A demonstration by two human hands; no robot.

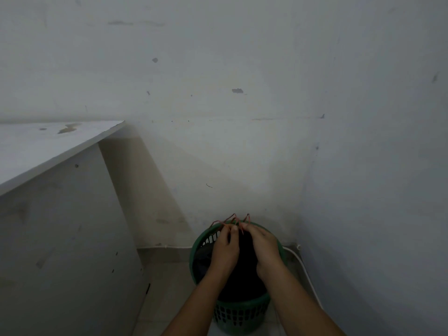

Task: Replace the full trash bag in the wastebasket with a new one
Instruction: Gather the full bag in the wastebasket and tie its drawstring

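Wall corner [300, 166] is seen behind a green slotted wastebasket [242, 318] at 6 o'clock of the view. A black trash bag [242, 282] sits upright inside it. Reddish drawstrings [230, 218] are pinched by both hands at the bag's 12 o'clock rim: left hand [224, 251], right hand [264, 248], equally near. An upward pull is judged next.

The green wastebasket [238, 316] stands tucked in a corner, wall [242, 141] close behind and on its right. A white cabinet side [68, 238] crowds the left, leaving a floor gap [167, 275] between; above the rim is open.
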